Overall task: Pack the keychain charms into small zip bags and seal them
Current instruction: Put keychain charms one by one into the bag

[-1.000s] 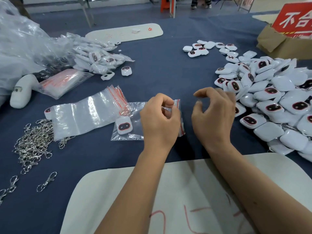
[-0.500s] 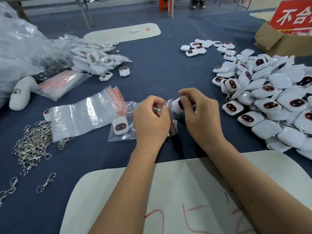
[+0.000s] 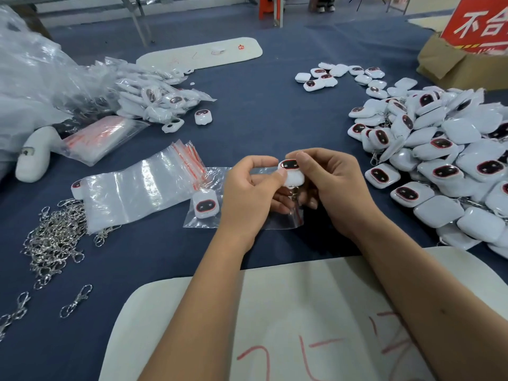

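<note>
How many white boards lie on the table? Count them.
2. The near board lies at the front edge, under both forearms. The far board lies across the table. A pale strip at the far right may be a third.

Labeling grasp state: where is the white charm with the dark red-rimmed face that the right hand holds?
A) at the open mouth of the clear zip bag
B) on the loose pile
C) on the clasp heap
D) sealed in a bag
A: the right hand pinches the white charm with the dark red-rimmed face above the clear zip bag, whose mouth the left hand holds open.
</note>
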The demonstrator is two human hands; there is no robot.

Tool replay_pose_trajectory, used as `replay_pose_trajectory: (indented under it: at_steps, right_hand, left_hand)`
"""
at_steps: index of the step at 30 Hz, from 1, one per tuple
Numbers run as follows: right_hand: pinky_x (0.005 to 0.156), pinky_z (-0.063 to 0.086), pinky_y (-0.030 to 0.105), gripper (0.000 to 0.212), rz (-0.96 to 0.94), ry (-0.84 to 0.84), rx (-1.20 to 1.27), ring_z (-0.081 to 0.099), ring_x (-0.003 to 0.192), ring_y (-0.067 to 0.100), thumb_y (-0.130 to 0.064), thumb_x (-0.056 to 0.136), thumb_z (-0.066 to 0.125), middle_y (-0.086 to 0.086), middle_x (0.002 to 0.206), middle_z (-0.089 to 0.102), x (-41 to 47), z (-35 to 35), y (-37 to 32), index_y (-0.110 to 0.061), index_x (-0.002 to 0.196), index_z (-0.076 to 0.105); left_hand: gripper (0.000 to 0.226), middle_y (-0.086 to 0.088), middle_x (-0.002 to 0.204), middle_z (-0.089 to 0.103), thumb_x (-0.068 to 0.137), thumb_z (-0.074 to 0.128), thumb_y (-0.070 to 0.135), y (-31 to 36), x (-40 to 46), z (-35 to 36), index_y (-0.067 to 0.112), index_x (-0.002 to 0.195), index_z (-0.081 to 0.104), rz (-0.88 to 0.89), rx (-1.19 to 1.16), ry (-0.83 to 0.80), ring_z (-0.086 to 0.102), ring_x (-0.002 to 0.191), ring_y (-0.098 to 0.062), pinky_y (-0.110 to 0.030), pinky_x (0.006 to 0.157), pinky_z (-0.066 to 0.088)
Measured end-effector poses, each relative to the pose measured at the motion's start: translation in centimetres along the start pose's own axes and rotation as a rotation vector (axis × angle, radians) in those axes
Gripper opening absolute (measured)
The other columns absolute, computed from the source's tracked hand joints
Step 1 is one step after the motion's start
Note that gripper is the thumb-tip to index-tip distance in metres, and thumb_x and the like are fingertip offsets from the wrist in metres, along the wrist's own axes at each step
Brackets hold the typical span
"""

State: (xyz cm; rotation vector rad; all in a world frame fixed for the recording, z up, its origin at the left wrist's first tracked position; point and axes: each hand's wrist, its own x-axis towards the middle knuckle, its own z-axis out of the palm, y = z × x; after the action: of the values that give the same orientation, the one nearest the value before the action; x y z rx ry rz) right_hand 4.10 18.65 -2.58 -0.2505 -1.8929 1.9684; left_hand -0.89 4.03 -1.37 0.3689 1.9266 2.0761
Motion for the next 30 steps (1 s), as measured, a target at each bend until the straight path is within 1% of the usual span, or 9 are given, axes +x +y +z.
replay_pose_trajectory:
  at_steps: [4,11,18,21,24,26,28,29,30]
  right_hand:
    - [0.038,0.039,0.021,0.030,0.004,-0.037,0.009,0.054,0.044,0.014,-0.024,0.107,0.059,0.015,0.069,0.069,0.05,-0.16,0.03,-0.002,0.099,0.077]
    - [0.040,0.041,0.024,0.031,-0.025,-0.040,-0.003,0.055,0.047,0.017,-0.024,0.108,0.057,0.014,0.068,0.068,-0.06,-0.22,0.02,-0.004,0.099,0.077]
    - [0.044,0.042,0.022,0.023,-0.095,-0.030,0.004,0.057,0.057,0.011,-0.024,0.108,0.057,0.004,0.081,0.073,-0.32,-0.05,0.00,-0.012,0.108,0.078]
    - [0.047,0.044,0.017,0.023,-0.124,-0.032,0.029,0.062,0.061,0.006,-0.021,0.109,0.057,0.000,0.084,0.074,-0.40,-0.01,0.00,-0.009,0.110,0.077]
    - [0.056,0.049,0.013,0.022,-0.159,-0.034,0.071,0.068,0.072,0.004,-0.016,0.108,0.057,-0.001,0.092,0.077,-0.47,0.12,-0.04,-0.005,0.112,0.076]
    - [0.067,0.053,0.015,0.020,-0.203,-0.021,0.048,0.072,0.083,0.006,-0.012,0.106,0.059,-0.001,0.098,0.079,-0.41,0.17,-0.04,-0.007,0.112,0.077]
    - [0.079,0.054,0.017,0.019,-0.257,-0.021,-0.028,0.074,0.093,0.008,-0.009,0.104,0.062,-0.003,0.103,0.080,-0.32,0.29,0.01,-0.011,0.114,0.078]
    - [0.083,0.054,0.018,0.019,-0.272,-0.034,-0.068,0.074,0.097,0.010,-0.008,0.103,0.063,-0.004,0.106,0.080,-0.30,0.38,0.04,-0.013,0.115,0.078]
    - [0.086,0.054,0.019,0.021,-0.280,-0.051,-0.095,0.074,0.101,0.011,-0.007,0.102,0.065,-0.004,0.108,0.080,-0.29,0.49,0.07,-0.016,0.117,0.077]
  left_hand:
    - [0.021,-0.012,0.064,0.070,0.098,0.063,0.003,0.19,-0.13,0.00,0.004,0.119,0.061,-0.027,-0.079,-0.081,0.064,0.048,-0.021,-0.022,0.044,0.049]
    - [0.018,-0.017,0.066,0.070,0.100,0.055,0.000,0.07,-0.13,-0.03,-0.001,0.116,0.063,-0.038,-0.100,-0.110,0.063,0.048,-0.023,-0.023,0.044,0.050]
    - [0.017,-0.009,0.075,0.073,0.101,0.052,0.005,0.05,-0.43,-0.10,0.010,0.112,0.064,0.072,-0.070,-0.150,0.065,0.056,-0.025,-0.028,0.046,0.052]
    - [0.017,-0.009,0.077,0.073,0.098,0.054,0.009,0.10,-0.53,-0.15,0.011,0.112,0.064,0.098,-0.074,-0.164,0.065,0.058,-0.027,-0.029,0.046,0.052]
    - [0.020,-0.004,0.074,0.072,0.094,0.054,0.012,0.10,-0.56,-0.17,0.014,0.112,0.063,0.128,-0.051,-0.161,0.067,0.061,-0.025,-0.030,0.047,0.053]
    - [0.022,-0.004,0.076,0.071,0.093,0.054,0.008,0.00,-0.42,-0.07,0.017,0.110,0.065,0.165,-0.010,-0.123,0.069,0.068,-0.026,-0.037,0.053,0.057]
    - [0.027,-0.011,0.088,0.070,0.091,0.054,0.000,-0.18,-0.13,0.03,0.018,0.106,0.067,0.213,0.057,-0.057,0.069,0.083,-0.035,-0.054,0.069,0.061]
    - [0.030,-0.011,0.092,0.069,0.090,0.053,-0.004,-0.29,0.02,0.05,0.018,0.104,0.068,0.236,0.092,-0.022,0.069,0.089,-0.037,-0.060,0.077,0.060]
    - [0.033,-0.009,0.095,0.069,0.089,0.053,-0.007,-0.36,0.14,0.01,0.018,0.104,0.069,0.256,0.114,0.007,0.069,0.092,-0.035,-0.060,0.081,0.059]
